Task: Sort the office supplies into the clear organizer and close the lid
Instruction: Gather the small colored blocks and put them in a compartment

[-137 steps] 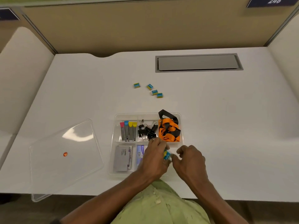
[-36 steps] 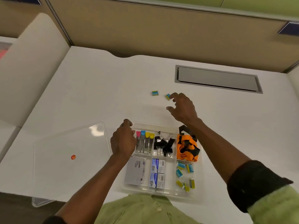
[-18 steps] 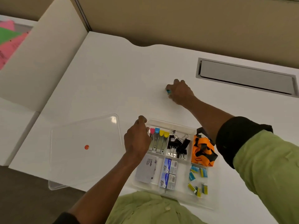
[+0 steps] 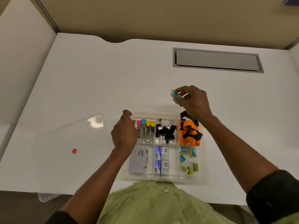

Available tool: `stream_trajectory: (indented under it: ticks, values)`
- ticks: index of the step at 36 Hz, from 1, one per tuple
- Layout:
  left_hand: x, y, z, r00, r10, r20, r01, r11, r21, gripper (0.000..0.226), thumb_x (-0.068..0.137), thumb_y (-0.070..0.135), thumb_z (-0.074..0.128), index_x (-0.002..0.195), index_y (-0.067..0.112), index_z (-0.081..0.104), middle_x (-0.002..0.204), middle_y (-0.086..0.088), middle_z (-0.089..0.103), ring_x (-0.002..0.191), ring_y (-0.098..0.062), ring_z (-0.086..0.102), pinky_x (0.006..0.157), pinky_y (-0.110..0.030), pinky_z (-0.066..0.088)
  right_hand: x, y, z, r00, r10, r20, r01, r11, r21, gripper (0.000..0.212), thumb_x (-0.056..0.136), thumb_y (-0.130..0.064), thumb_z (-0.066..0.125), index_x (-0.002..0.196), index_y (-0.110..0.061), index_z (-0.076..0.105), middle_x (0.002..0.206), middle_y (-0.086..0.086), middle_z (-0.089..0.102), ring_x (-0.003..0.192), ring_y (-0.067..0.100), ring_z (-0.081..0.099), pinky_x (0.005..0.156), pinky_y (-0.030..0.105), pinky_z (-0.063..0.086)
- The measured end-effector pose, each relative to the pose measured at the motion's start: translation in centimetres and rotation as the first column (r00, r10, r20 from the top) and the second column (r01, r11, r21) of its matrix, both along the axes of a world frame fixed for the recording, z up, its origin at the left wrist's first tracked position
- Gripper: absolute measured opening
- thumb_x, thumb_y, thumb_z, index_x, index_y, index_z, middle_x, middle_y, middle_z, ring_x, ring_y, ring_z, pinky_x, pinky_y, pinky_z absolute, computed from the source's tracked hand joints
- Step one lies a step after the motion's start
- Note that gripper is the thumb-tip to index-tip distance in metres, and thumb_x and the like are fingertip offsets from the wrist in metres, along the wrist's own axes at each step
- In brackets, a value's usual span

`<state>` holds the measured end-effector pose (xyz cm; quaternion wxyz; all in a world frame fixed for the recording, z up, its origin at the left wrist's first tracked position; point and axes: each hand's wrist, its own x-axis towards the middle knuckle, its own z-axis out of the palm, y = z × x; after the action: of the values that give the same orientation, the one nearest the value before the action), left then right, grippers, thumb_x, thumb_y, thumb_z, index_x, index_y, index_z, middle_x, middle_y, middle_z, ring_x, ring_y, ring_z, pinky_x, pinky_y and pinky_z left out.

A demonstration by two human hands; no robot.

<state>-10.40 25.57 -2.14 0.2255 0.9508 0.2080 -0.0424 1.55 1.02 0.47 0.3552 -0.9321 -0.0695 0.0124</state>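
Note:
The clear organizer (image 4: 161, 179) sits at the desk's near edge. Its compartments hold coloured-tipped clips (image 4: 145, 130), black binder clips (image 4: 166, 132), an orange lanyard (image 4: 188, 135), a grey pad (image 4: 139, 159), two staple boxes (image 4: 161, 160) and several small blue-and-yellow erasers (image 4: 187, 160). My left hand (image 4: 125, 135) grips the organizer's far left corner. My right hand (image 4: 193, 101) hovers beyond the organizer's far rim and pinches one blue-and-yellow eraser (image 4: 176, 94) between thumb and fingertips. The clear lid (image 4: 64, 165) lies flat to the left, with an orange dot (image 4: 74, 151) at its middle.
A grey cable hatch (image 4: 216, 60) is set into the white desk (image 4: 97, 78) at the back right. Tan partition walls (image 4: 161, 18) close off the back, and a white panel (image 4: 21, 54) stands on the left. The lid's near corner overhangs the desk edge.
My right hand reached to the loose erasers on the desk, closed over them and has drawn back toward the organizer with an eraser. My left hand stayed on the organizer's corner.

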Motion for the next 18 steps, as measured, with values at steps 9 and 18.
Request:
stream_trajectory:
  ticks: [9, 18]
  values:
    - [0.0, -0.1, -0.8, 0.999, 0.028, 0.02, -0.028, 0.999, 0.027, 0.038, 0.096, 0.016, 0.066, 0.127, 0.02, 0.045, 0.102, -0.007, 0.074, 0.081, -0.028, 0.073, 0.064, -0.036, 0.058, -14.8, -4.3, 1.9, 0.975, -0.16, -0.155, 0.16, 0.987, -0.009, 0.031, 0.078, -0.025, 0.087, 0.106, -0.033, 0.076, 0.089, -0.01, 0.067, 0.068, 0.006, 0.065, 0.067, 0.027, 0.055]
    - [0.1, 0.3, -0.9, 1.0, 0.001, 0.015, -0.001, 0.999, 0.038, 0.037, 0.096, 0.018, 0.066, 0.126, 0.019, 0.045, 0.101, -0.007, 0.073, 0.077, -0.025, 0.072, 0.058, -0.029, 0.051, -19.9, -3.8, -1.9, 0.966, -0.177, -0.188, 0.13, 0.962, -0.239, 0.028, 0.087, -0.035, 0.077, 0.114, -0.034, 0.071, 0.097, -0.012, 0.065, 0.071, 0.006, 0.063, 0.061, 0.012, 0.039]
